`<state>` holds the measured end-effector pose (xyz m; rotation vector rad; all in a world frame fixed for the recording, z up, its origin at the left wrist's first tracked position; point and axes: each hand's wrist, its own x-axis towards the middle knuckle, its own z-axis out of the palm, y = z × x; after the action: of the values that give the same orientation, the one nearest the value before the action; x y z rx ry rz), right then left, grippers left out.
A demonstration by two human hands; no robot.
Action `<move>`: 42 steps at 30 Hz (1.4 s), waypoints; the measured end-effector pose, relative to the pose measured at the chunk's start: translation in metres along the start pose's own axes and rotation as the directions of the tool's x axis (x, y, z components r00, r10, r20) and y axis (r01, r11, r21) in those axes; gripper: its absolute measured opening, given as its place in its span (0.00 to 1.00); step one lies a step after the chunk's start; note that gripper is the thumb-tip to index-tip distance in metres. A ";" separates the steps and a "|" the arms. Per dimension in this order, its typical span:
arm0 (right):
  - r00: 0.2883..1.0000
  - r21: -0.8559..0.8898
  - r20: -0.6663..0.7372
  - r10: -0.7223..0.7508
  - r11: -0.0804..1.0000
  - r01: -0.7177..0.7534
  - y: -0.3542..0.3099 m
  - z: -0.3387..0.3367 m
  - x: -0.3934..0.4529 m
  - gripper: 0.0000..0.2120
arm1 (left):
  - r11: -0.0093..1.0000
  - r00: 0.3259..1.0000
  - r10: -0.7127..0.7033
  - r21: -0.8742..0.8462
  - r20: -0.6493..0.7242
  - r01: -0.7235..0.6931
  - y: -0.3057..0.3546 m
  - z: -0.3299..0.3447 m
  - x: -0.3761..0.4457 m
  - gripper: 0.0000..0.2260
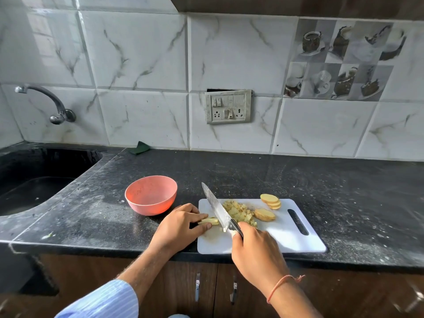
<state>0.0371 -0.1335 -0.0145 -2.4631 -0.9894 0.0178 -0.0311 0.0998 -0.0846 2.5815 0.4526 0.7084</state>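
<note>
- A blue striped sleeve (103, 301) covers the left forearm nearest to me, and an orange thread (282, 285) is tied round the right wrist.
- Below the counter's front edge are brown cabinet doors with two metal handles (197, 286).
- The right hand (257, 249) is wrapped round the dark handle of a chef's knife (218, 207); the blade slants away and to the left, its edge down on the white cutting board (286, 237).
- The left hand (181, 223) has its fingers curled over a few pale potato sticks (210, 221), pinning them to the board's left end, just beside the blade.
- A small cut piece lies on the board at the heel of the blade.
- Right of the blade sits a heap of diced potato (241, 212), touching a thicker potato piece (264, 214).
- At the board's far edge, a short stack of potato slices (271, 201) leans overlapped.
- The board lies on the black speckled counter (321, 180), near its front edge.
- A pink bowl (151, 198) stands on the counter just left of the board, beyond the left hand.
- Further left the dark sink (34, 180) drops into the counter.
- A green scouring pad (140, 148) leans where counter meets wall.
- On the marbled tiles hang a switch and socket panel (228, 106) and, over the sink, a curved metal tap (52, 104).
</note>
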 end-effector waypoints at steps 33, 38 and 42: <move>0.995 -0.260 0.102 -0.011 0.965 0.037 -0.033 0.013 0.001 0.33 | 0.996 0.988 0.083 -0.018 -0.133 -0.086 -0.006 0.008 0.007 0.10; 0.989 -0.255 0.139 0.045 0.967 -0.008 -0.039 0.022 0.012 0.35 | 0.993 0.989 0.096 -0.052 -0.115 -0.102 -0.007 0.007 0.008 0.09; 0.986 -0.257 0.168 0.000 0.965 0.044 -0.030 0.019 -0.001 0.36 | 0.991 0.991 0.081 -0.098 -0.104 -0.092 -0.007 0.007 0.008 0.09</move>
<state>0.0139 -0.1073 -0.0186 -2.7249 -1.1551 0.0938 -0.0224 0.1073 -0.0900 2.4902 0.3273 0.8712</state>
